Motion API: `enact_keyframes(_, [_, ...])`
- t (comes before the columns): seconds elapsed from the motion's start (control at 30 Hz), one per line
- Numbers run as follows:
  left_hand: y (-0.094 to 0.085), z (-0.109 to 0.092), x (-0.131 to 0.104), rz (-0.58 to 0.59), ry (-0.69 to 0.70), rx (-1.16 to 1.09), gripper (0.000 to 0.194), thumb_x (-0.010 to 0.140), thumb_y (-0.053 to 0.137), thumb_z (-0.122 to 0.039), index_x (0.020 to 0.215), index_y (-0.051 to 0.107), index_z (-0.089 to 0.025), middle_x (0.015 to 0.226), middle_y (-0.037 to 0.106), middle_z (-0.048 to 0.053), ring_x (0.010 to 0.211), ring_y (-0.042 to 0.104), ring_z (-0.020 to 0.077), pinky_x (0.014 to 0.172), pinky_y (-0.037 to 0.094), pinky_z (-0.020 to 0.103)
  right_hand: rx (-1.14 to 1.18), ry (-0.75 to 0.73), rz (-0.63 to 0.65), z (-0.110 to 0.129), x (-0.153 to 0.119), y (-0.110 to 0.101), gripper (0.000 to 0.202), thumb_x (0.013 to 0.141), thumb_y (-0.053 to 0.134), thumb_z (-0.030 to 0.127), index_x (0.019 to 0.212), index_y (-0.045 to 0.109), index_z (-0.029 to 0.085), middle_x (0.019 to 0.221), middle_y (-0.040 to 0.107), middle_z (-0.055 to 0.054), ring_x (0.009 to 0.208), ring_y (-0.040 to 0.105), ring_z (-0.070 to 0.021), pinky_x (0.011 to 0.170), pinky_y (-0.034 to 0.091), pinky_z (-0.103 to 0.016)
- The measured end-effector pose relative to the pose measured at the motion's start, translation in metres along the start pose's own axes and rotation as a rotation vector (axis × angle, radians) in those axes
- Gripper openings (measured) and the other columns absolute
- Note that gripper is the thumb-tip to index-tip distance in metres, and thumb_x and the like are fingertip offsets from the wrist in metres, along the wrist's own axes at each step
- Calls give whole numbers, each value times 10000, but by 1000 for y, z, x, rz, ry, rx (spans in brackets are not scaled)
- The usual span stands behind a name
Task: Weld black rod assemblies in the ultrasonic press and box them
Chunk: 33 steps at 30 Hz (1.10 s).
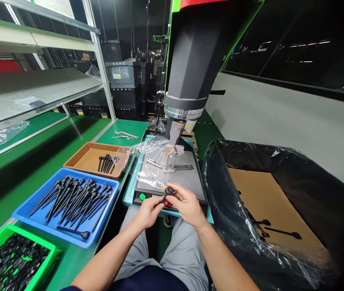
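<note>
Two bare hands, which I viewed remotely through the head camera, met above the front edge of a metal base plate [190,178]. Between them was one black round-headed rod [168,191], tilted with its head uppermost. The left hand [148,211] pinched the narrow shaft between thumb and fingers; the right hand [189,205] closed thumb and forefinger about the head. I judged that this two-ended grip steadied the piece and let its angle be adjusted; some fingertips were hidden from me.

Beyond the hands, a bench press [188,60] stood with its tool [175,133] over the plate. Clear plastic film [150,145] lay around the fixture, perhaps as a guard against scuffs. A green button [142,197] and a red button [168,203] sat on the front panel, presumably for easy reach.

On the left I noted a blue tray [32,220] of similar rods, most with heads toward the far side, which probably eased picking; a brown tray [81,157] with a smaller bundle; and a green bin [55,250] of small black parts. On the right, a black plastic liner [229,202] with cardboard [259,190] inside held several loose rods [287,233], the lining likely protecting them.
</note>
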<state>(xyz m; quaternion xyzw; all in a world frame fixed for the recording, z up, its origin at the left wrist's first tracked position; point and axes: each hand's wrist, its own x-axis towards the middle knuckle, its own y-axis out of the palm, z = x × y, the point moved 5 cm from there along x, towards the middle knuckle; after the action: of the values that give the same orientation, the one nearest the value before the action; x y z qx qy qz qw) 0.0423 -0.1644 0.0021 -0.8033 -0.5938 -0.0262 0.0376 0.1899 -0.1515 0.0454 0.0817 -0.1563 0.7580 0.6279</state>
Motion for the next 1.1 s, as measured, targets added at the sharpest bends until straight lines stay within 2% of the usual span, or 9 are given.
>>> enact_keyframes(0.17, [5, 4, -8, 70, 20, 106, 216, 883, 568, -335, 891, 737, -201, 809, 669, 49, 758, 573, 205, 750, 442, 280, 106, 66, -161, -14, 4, 4, 321, 718, 778, 387, 925, 620, 200, 764, 642, -21, 657, 619, -175, 583, 532, -278])
enact_keyframes(0.33, [-4, 5, -25, -112, 26, 207, 177, 836, 634, -304, 935, 751, -216, 873, 670, 70, 839, 583, 218, 800, 442, 283, 78, 43, -316, -19, 3, 10, 364, 700, 791, 431, 899, 589, 203, 775, 648, -30, 699, 630, -185, 648, 537, -303])
enact_keyframes(0.4, [-10, 5, -35, -121, -19, 227, 153, 803, 670, -293, 896, 756, -206, 816, 666, 63, 804, 590, 213, 791, 452, 288, 100, 93, -269, -26, 1, 18, 426, 676, 805, 463, 933, 593, 198, 793, 661, -45, 726, 643, -199, 673, 544, -320])
enact_keyframes(0.47, [-23, 4, -47, -139, -66, 232, 146, 779, 696, -290, 876, 758, -199, 777, 664, 50, 763, 597, 203, 773, 459, 289, 142, 177, -101, -36, -2, 31, 490, 654, 817, 490, 980, 603, 192, 791, 671, -54, 739, 654, -212, 694, 551, -337])
enact_keyframes(0.57, [-65, -8, -72, -297, -94, 270, 171, 779, 699, -289, 915, 762, -205, 822, 683, 47, 765, 608, 201, 778, 458, 293, 164, 287, 93, -52, -10, 43, 570, 652, 804, 537, 1055, 612, 183, 756, 674, -49, 724, 661, -218, 708, 556, -349])
enact_keyframes(0.77, [-198, -37, -136, -742, -303, 703, 166, 758, 703, -227, 914, 761, -216, 1005, 714, 83, 991, 614, 280, 967, 407, 348, 175, 394, 58, -71, -22, 29, 580, 646, 799, 558, 1060, 632, 189, 789, 686, -57, 712, 676, -224, 676, 577, -332])
enact_keyframes(0.87, [-254, -38, -153, -777, -545, 1010, 148, 768, 655, -158, 879, 738, -210, 987, 712, 104, 1040, 611, 304, 996, 397, 385, 174, 435, 16, -74, -26, 22, 580, 601, 807, 589, 999, 660, 193, 770, 689, -62, 684, 681, -237, 625, 590, -331])
enact_keyframes(0.97, [-283, -33, -155, -750, -655, 1098, 122, 744, 614, -80, 732, 694, -172, 861, 702, 140, 985, 633, 332, 954, 420, 428, 147, 461, 20, -72, -32, 18, 555, 589, 801, 599, 951, 685, 194, 766, 698, -71, 675, 687, -246, 619, 600, -331])
enact_keyframes(1.1, [-291, -22, -148, -700, -749, 1176, 131, 728, 587, -49, 685, 650, -156, 888, 699, 163, 976, 646, 322, 918, 446, 402, 96, 475, 13, -68, -46, 4, 525, 581, 801, 588, 934, 706, 211, 806, 716, -84, 701, 699, -258, 650, 612, -324])
